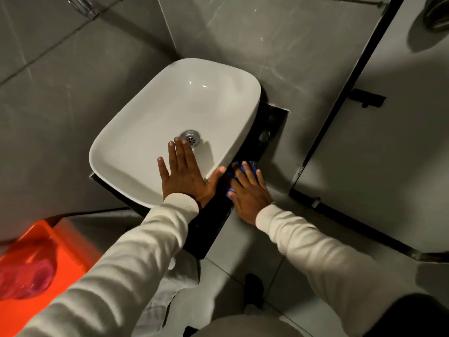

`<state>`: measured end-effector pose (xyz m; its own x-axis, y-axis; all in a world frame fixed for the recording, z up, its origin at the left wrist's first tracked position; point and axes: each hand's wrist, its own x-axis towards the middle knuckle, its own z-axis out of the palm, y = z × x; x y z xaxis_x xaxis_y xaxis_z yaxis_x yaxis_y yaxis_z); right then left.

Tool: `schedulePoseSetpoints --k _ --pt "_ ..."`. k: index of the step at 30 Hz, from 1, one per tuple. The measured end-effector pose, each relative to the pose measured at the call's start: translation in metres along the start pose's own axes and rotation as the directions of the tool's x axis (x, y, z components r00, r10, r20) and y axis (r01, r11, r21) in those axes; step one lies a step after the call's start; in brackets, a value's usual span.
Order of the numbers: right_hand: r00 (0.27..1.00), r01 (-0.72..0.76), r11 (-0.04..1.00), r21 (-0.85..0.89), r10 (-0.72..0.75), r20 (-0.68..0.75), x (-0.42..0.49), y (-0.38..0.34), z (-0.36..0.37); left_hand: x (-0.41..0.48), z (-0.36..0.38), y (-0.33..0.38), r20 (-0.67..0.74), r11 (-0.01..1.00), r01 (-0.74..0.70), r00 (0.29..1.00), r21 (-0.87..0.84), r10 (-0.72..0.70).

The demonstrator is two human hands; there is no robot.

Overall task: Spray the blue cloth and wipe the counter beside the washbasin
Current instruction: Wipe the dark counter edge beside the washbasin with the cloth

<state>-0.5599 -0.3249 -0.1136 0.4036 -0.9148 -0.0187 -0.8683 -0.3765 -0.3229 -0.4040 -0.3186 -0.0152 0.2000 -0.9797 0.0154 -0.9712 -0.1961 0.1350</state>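
A white washbasin sits on a narrow black counter. My left hand lies flat on the basin's near rim, fingers spread, thumb over the edge. My right hand presses a blue cloth down on the black counter strip right of the basin. Only small parts of the cloth show around my fingers. No spray bottle can be made out for certain.
A metal drain sits in the basin. An orange container with a pinkish object inside stands at lower left. Grey tiled walls enclose the basin, and a partition with a black frame stands to the right. A tap shows at top left.
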Motion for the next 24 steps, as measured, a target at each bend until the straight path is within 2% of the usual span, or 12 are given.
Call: schedulePoseSetpoints --k 2,7,9,13,15,19,22,24 --pt "0.999 -0.022 0.999 0.045 0.024 -0.048 -0.015 -0.016 0.005 0.006 0.002 0.006 -0.008 1.0 0.0 1.0 -0.012 -0.001" --pt "0.993 0.094 0.992 0.078 -0.088 -0.078 -0.044 -0.035 0.02 0.015 0.004 0.015 -0.001 0.999 -0.037 0.999 -0.013 0.037" --pt "0.996 0.056 0.997 0.059 -0.051 -0.075 -0.031 -0.026 0.018 0.019 0.004 0.02 0.002 0.999 -0.049 0.999 -0.014 0.049" --pt "0.987 -0.15 0.988 0.031 0.152 -0.056 0.023 0.014 0.004 0.025 0.006 0.024 -0.026 0.997 -0.079 0.997 0.022 0.079" --pt "0.977 -0.205 0.979 0.007 0.205 -0.063 0.049 0.039 -0.007 0.029 0.007 0.027 -0.033 0.994 -0.098 0.994 0.045 0.1" --pt "0.975 -0.22 0.975 0.003 0.22 -0.01 0.077 0.059 -0.022 0.035 0.009 0.03 -0.04 0.991 -0.122 0.991 0.055 0.124" --pt "0.969 -0.243 0.969 0.053 0.245 -0.032 0.058 0.039 -0.011 0.04 0.011 0.034 -0.038 0.992 -0.125 0.991 0.037 0.126" --pt "0.979 -0.19 0.977 0.095 0.196 -0.061 0.035 0.021 0.002 0.047 0.011 0.04 -0.044 0.992 -0.127 0.991 0.027 0.128"
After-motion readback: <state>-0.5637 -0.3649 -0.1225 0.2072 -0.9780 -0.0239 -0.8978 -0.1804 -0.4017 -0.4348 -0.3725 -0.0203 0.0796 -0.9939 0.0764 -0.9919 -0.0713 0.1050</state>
